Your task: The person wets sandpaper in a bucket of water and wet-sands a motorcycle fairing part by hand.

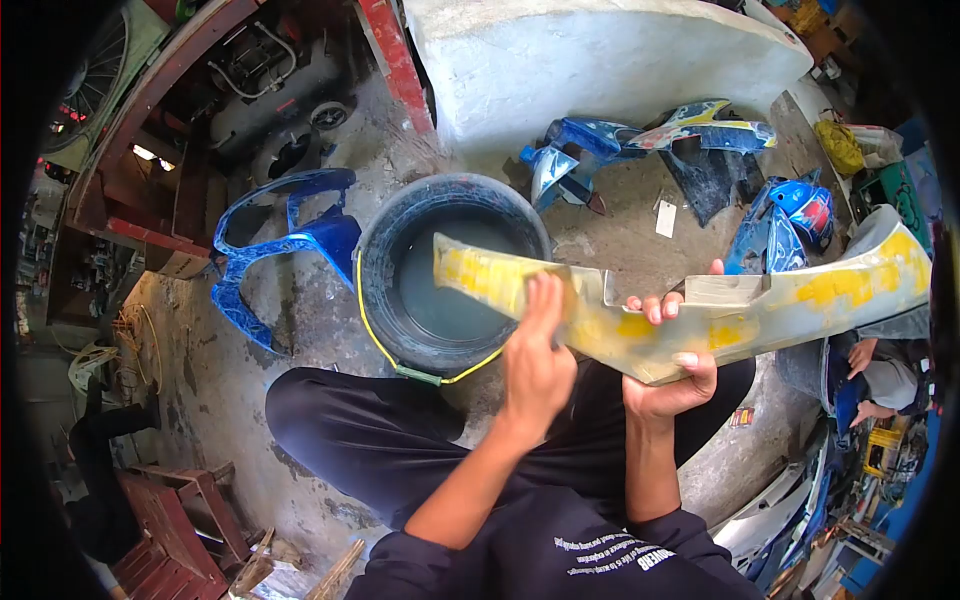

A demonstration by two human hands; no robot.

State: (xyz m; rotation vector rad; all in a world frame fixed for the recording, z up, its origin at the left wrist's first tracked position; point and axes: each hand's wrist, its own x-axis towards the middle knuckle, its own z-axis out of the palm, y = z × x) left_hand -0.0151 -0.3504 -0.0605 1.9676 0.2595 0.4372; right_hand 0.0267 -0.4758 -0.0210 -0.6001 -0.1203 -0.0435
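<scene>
A long curved panel [735, 325], grey-beige with yellow patches, slants above a bucket and my lap. My right hand [680, 375] grips its lower edge near the middle, thumb on the near face and fingertips showing at the far edge. Over the panel's left part lies my left hand [538, 365], back up, its fingers together and slightly blurred. Something brownish shows beside those fingertips, too unclear to name. Beneath the panel's left end stands the dark round bucket [385, 290] of cloudy water, with a yellow handle.
A blue plastic frame [335, 235] lies on the floor left of the bucket. Blue fairing pieces [590, 140] and a white tag [665, 218] lie beyond it. Another person's hand [861, 355] shows at the right. A red wooden stool [165, 530] is at the lower left.
</scene>
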